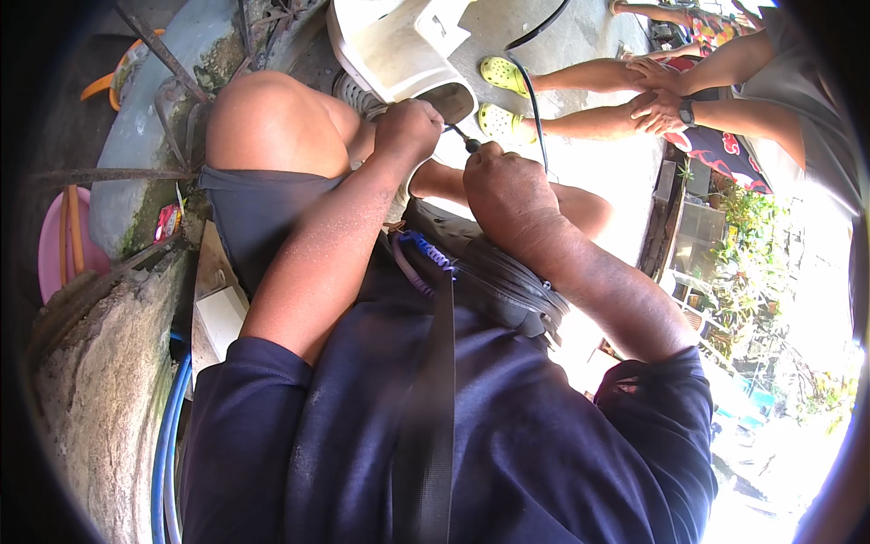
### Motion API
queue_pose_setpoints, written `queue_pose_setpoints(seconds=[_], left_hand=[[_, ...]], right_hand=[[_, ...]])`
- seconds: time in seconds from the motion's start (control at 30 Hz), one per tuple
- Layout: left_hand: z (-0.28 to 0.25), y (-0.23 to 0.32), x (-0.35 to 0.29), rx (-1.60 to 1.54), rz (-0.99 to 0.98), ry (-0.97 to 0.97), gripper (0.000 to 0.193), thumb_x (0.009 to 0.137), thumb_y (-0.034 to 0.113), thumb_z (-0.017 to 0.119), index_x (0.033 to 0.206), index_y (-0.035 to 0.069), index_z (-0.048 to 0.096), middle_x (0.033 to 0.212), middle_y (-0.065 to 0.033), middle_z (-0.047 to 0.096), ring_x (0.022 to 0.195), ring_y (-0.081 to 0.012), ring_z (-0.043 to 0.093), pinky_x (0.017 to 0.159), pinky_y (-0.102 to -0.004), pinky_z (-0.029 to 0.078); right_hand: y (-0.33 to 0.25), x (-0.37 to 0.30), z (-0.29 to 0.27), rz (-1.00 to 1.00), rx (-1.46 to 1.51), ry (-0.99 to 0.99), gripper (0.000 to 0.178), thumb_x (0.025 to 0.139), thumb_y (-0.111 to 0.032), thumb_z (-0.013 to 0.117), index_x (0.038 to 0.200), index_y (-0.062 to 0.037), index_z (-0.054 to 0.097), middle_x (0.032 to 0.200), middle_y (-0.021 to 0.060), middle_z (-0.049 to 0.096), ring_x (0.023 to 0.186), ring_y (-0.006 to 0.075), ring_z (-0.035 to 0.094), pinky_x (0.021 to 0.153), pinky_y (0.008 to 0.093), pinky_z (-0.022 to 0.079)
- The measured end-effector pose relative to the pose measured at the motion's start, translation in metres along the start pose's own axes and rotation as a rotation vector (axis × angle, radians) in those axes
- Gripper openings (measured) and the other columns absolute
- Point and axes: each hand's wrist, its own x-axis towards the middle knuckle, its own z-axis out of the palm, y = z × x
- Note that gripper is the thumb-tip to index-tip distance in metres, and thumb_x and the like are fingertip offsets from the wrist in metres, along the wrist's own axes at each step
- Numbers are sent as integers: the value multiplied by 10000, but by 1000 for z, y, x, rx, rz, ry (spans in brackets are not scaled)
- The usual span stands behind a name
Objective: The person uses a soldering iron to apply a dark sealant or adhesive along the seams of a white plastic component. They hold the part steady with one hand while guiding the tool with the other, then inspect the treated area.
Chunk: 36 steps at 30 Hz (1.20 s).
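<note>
Two hands worked close together in the head view, above the person's raised knee [272, 122]. The left hand [410, 127] was clenched, its fingers [426, 111] curled against the lower edge of a white plastic casing [399, 45]; whether they pinched a part of it or only pressed on it could not be told. The right hand [507, 186] was closed in a fist around a screwdriver [464, 138], whose dark tip stood just beyond the knuckles, between the two hands and almost touching the left fingers. A black cable [535, 100] ran past the right fingertips and up beside the casing.

Judging from this, the main risk was a slip: the tip sat so near the left fingers that a sudden skid off the part could have jabbed them. The casing seemed to rest only on the knee, so a push could have tipped it. The cable lay near enough to snag. Another person's clasped hands [657, 95] stayed well apart, beyond the casing.
</note>
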Motion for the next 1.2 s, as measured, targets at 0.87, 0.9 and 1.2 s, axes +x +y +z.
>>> queue_pose_setpoints(seconds=[0.87,0.9,1.2], left_hand=[[1,-4,3,-3,25,-14,137,888,200,688,885,140,812,942,-124,783,917,-324,753,837,-430,592],[2,-4,3,1,12,-22,138,889,203,689,888,142,812,946,-124,783,919,-324,753,839,-430,592],[3,-4,5,21,-33,-54,147,888,232,756,953,111,808,985,-109,794,938,-272,757,868,-385,582]], right_hand=[[6,3,9,-3,-62,64,215,904,-123,682,1075,6,704,1064,145,679,977,264,739,772,361,629],[6,3,10,-6,-46,72,213,901,-100,673,1079,16,691,1069,149,677,971,269,741,773,375,629],[6,3,11,-12,-23,64,199,900,-51,648,1075,41,667,1071,161,672,936,275,750,751,391,633]])
